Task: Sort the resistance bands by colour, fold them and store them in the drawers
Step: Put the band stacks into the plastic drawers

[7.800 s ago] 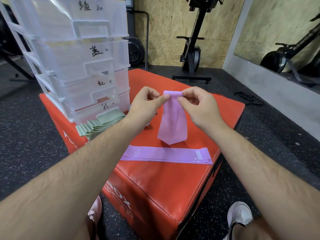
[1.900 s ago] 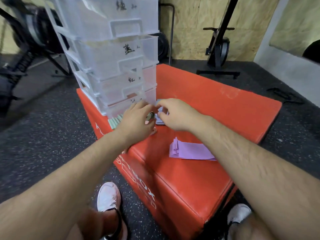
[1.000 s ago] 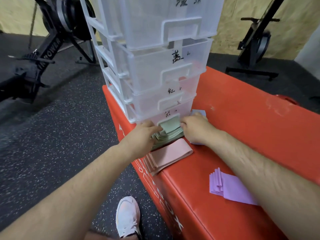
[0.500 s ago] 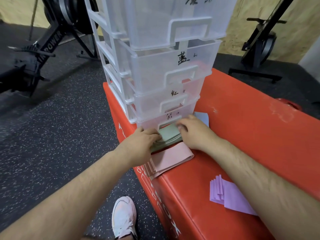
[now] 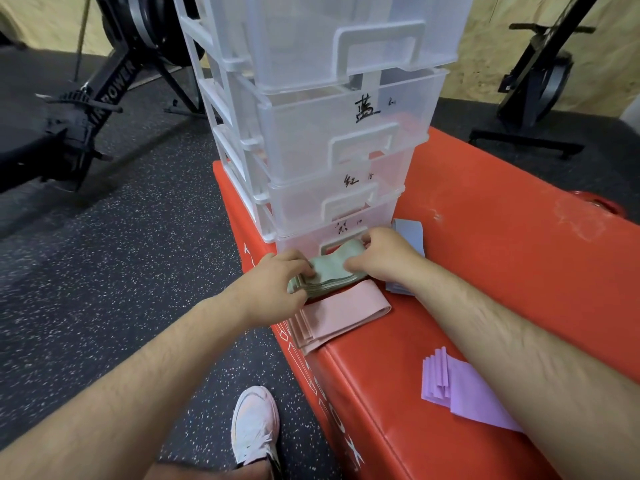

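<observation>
Green bands (image 5: 329, 271) bunched, right grip (image 5: 384, 261) clasping (curled)

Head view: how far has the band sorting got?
Done: four sorted colour piles lie on the red box: green bands, pink bands, purple bands, blue bands. In hand: left hand and right hand grip the green bands before the bottom drawer. Left: every pile is outside the drawers, whose fronts look shut.
</observation>
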`<state>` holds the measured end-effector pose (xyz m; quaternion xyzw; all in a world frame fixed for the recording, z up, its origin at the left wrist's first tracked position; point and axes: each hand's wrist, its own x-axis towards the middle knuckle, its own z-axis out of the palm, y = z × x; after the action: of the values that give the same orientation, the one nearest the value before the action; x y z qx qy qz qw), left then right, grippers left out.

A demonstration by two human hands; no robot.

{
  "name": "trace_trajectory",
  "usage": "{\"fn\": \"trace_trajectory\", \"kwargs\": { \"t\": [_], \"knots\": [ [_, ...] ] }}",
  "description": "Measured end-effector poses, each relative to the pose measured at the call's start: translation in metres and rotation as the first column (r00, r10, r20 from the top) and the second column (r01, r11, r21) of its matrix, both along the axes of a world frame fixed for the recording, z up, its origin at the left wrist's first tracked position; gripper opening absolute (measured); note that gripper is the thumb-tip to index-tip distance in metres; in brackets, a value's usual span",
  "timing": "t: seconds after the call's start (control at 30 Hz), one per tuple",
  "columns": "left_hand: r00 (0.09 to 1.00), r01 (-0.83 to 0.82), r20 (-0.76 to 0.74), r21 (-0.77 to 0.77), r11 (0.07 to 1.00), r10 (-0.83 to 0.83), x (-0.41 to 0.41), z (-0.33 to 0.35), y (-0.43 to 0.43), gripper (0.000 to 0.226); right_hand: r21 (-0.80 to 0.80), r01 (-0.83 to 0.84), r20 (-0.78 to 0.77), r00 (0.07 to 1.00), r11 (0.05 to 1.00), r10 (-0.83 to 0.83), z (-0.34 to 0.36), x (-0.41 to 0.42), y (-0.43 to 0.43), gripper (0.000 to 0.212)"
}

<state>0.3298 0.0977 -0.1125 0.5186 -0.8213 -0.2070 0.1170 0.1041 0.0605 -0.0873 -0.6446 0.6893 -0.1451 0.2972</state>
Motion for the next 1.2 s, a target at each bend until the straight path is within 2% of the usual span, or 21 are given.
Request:
{"fn": "trace_trajectory", "kwargs": {
  "t": [0.1,0.2,0.3,0.33,0.37,0.47,0.53,0.6,0.67,0.7,0.8,0.9,1.07,1.2],
  "knots": [
    [0.999,-0.028,-0.021,-0.020,0.999,0.027,-0.001,-0.002,0.001,0.028,0.028,0.029,0.062,0.998,0.999,-0.031,0.005,0.005,0.004,0.019],
    [1.000,-0.020,0.021,-0.041,0.999,0.021,-0.002,0.003,0.006,0.026,0.042,0.014,0.069,0.997,0.999,-0.017,0.010,0.007,0.009,0.017],
    [0.983,-0.031,0.173,-0.200,0.979,0.067,-0.008,0.014,0.012,0.021,-0.010,-0.006,0.095,0.995,1.000,0.007,0.014,0.009,0.015,0.021],
    [0.981,-0.045,0.171,-0.273,0.961,0.094,-0.011,0.020,0.014,0.021,-0.041,-0.021,0.116,0.993,0.999,0.025,0.016,0.010,0.017,0.025],
    [0.987,-0.059,0.119,-0.344,0.937,0.106,-0.016,0.025,0.016,0.022,-0.074,-0.041,0.133,0.990,0.996,0.051,0.020,0.011,0.019,0.029],
    [0.985,-0.133,-0.162,-0.471,0.872,0.063,-0.024,0.040,0.016,0.038,-0.164,-0.100,0.188,0.973,0.981,0.131,0.036,0.017,0.029,0.038],
    [0.952,-0.136,-0.305,-0.391,0.910,0.012,-0.020,0.053,0.015,0.057,-0.223,-0.120,0.228,0.958,0.967,0.171,0.049,0.020,0.038,0.038],
    [0.918,-0.067,-0.396,-0.212,0.975,-0.023,-0.012,0.068,0.019,0.067,-0.280,-0.145,0.252,0.943,0.949,0.219,0.065,0.019,0.046,0.039],
    [0.898,-0.005,-0.439,-0.069,0.998,-0.026,-0.002,0.078,0.026,0.071,-0.332,-0.190,0.261,0.923,0.924,0.284,0.083,0.017,0.055,0.042],
    [0.891,0.008,-0.453,-0.034,0.999,-0.023,0.004,0.083,0.029,0.066,-0.351,-0.211,0.270,0.910,0.912,0.314,0.093,0.016,0.060,0.043],
    [0.862,-0.017,-0.506,-0.015,1.000,0.007,0.015,0.100,0.048,0.042,-0.391,-0.244,0.302,0.877,0.887,0.374,0.124,0.013,0.074,0.044],
    [0.800,-0.048,-0.599,-0.004,0.999,0.036,0.019,0.120,0.073,0.036,-0.443,-0.244,0.341,0.844,0.863,0.414,0.147,0.009,0.085,0.044],
    [0.771,-0.037,-0.636,-0.069,0.997,-0.015,0.019,0.163,0.097,0.044,-0.529,-0.182,0.422,0.791,0.829,0.443,0.171,-0.001,0.094,0.046],
    [0.820,-0.018,-0.569,-0.132,0.991,-0.061,0.026,0.204,0.101,0.054,-0.587,-0.090,0.512,0.729,0.805,0.454,0.184,-0.012,0.097,0.047]
  ]
}}
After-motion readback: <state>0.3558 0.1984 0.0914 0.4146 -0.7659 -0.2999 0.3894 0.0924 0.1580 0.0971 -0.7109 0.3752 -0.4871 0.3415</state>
